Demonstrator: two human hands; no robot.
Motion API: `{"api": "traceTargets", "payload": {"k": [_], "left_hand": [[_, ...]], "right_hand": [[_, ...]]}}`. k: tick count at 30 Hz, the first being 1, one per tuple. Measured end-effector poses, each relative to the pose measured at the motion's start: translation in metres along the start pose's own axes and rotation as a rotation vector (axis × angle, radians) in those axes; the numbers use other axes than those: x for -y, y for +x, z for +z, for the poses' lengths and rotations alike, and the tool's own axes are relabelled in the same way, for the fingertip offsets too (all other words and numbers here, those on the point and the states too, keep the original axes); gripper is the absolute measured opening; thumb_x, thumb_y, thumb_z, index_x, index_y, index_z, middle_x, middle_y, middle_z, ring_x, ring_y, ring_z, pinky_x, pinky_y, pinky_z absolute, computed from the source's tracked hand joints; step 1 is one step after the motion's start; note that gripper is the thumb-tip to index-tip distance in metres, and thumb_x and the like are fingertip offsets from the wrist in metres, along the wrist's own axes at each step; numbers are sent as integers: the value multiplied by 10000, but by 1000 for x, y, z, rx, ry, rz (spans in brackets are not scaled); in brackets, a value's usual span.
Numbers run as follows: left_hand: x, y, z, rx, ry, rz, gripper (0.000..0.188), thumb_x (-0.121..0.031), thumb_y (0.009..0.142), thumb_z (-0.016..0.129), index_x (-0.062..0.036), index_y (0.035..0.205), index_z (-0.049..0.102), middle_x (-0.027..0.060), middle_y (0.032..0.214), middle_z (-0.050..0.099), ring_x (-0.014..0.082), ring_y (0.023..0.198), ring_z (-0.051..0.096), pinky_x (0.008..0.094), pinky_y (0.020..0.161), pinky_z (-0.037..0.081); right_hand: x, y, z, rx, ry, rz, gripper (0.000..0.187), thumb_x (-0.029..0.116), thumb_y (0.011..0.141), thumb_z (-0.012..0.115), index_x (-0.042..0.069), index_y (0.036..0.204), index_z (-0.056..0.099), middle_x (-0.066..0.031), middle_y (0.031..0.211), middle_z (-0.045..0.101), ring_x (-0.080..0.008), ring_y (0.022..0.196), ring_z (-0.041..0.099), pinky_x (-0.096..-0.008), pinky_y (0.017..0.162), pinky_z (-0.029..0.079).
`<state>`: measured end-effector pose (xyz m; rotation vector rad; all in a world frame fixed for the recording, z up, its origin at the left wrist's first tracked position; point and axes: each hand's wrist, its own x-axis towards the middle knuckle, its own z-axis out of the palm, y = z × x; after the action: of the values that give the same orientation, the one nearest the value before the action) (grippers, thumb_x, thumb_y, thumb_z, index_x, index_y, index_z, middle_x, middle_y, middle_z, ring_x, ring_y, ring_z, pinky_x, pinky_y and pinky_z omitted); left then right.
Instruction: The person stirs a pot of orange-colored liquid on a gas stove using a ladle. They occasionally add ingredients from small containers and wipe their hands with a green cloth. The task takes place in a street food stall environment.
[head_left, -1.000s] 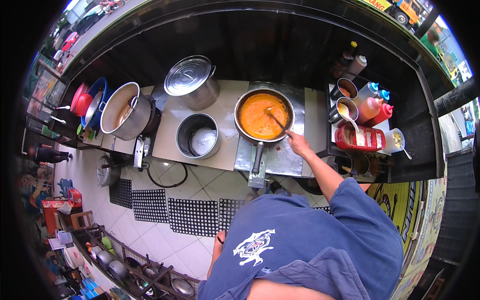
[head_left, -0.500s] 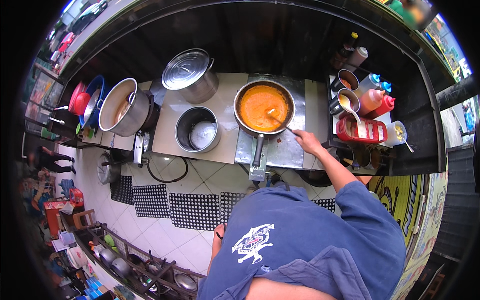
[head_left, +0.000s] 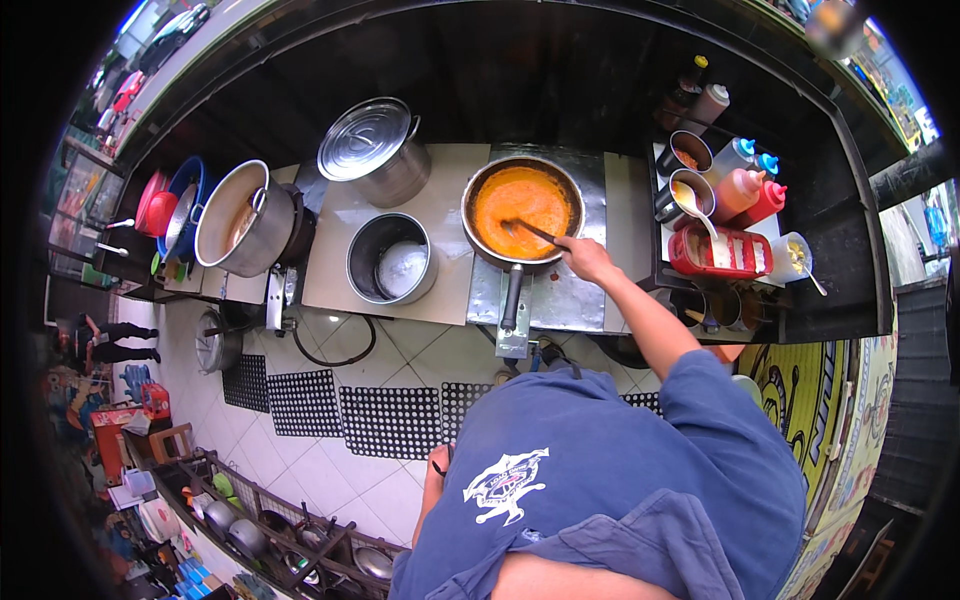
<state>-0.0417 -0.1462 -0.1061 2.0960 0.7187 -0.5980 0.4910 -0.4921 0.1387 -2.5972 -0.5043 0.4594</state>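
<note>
Seen from the head camera, a street-side kitchen stall spreads below, with a pale desk (head_left: 440, 215) running across the upper middle under a dark hood and a white tiled floor with black perforated mats (head_left: 390, 420) beneath it. At 12 o'clock on the desk sits a frying pan (head_left: 523, 210) full of orange sauce, its long handle pointing down toward the person. The right hand (head_left: 588, 258) is closed around the dark handle of a stirring utensil (head_left: 530, 232), whose tip dips into the sauce. The left hand (head_left: 437, 468) hangs low beside the blue shirt at 6 o'clock, well apart from the desk; whether it grips anything I cannot tell, as it is partly hidden. Just beside the pan at 11 o'clock stands an open steel pot (head_left: 392, 258) with something white inside, and behind it a lidded steel pot (head_left: 372, 150). Farther at 10 o'clock a large tilted stockpot (head_left: 240, 215) rests near red and blue bowls (head_left: 165, 195). At 1 o'clock a dark shelf carries 2 red squeeze bottles (head_left: 748, 195), metal cups (head_left: 685, 155) and a red tray (head_left: 722, 252).
</note>
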Motion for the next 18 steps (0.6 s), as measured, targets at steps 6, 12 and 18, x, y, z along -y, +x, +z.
{"api": "traceTargets", "payload": {"k": [6,12,18], "left_hand": [[-115,-28,-54,-45,-257,-222,347,-293,864,541,17,943,678,189,999,652,284,943,600,357,836,435],[-43,-47,-8,-99,-133,-24,319,-255,836,581,49,890,662,170,875,663,244,845,611,343,758,450],[-28,-45,4,13,-61,-42,288,-241,842,586,31,892,665,134,851,657,214,792,599,323,725,453]], "right_hand": [[-10,4,-8,-127,-92,269,378,161,840,513,139,1210,587,-254,979,642,-405,940,615,-495,845,488],[9,-43,20,0,-42,6,368,159,841,494,149,1195,594,-270,935,638,-419,897,622,-512,810,496],[36,2,28,-86,-50,155,360,154,843,481,136,1187,587,-274,957,630,-423,915,619,-507,808,494]]}}
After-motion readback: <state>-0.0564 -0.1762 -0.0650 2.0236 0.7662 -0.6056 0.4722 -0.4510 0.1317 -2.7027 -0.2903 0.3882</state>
